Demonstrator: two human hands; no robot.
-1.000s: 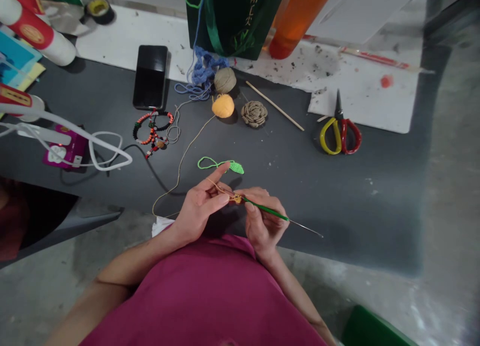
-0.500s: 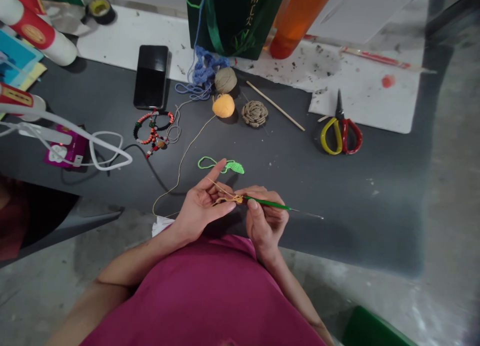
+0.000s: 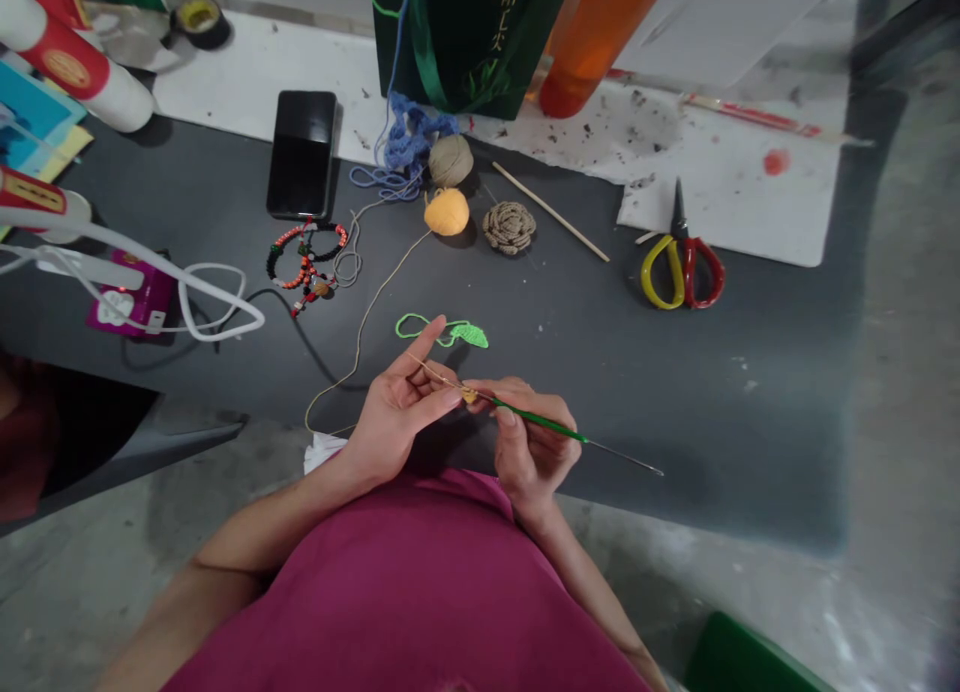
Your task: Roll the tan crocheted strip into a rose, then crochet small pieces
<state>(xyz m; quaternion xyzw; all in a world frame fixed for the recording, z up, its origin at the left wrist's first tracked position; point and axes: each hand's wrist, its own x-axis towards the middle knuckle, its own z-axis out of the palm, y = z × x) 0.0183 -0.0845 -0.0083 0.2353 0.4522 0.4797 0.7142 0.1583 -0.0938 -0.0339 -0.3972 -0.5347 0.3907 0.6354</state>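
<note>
My left hand point(image 3: 395, 410) pinches a small yellow crochet piece point(image 3: 469, 395) between thumb and fingers, its index finger raised with yellow yarn point(image 3: 427, 370) stretched from it. In my right hand point(image 3: 538, 442) is a green-handled crochet hook point(image 3: 547, 424), held like a pen; its near tip meets the yellow piece and its other metal end points right. The yarn trails in a loop on the left to a yellow yarn ball point(image 3: 447, 212). Just beyond my left fingertips lies a bright green crocheted leaf point(image 3: 470, 334) with a loose tail.
Behind the hands lie a coiled brown crochet piece point(image 3: 509, 228), a beige yarn ball point(image 3: 451, 161), blue yarn point(image 3: 412, 137) and a thin stick point(image 3: 551, 212). Scissors point(image 3: 681, 262) rest at right. Bead bracelets point(image 3: 304, 262), a phone point(image 3: 302, 154) and white cables point(image 3: 217, 302) are at left.
The hook has tilted, its free end swinging down and right. My left thumb has drawn back slightly, and the yellow piece now shows less between my fingers.
</note>
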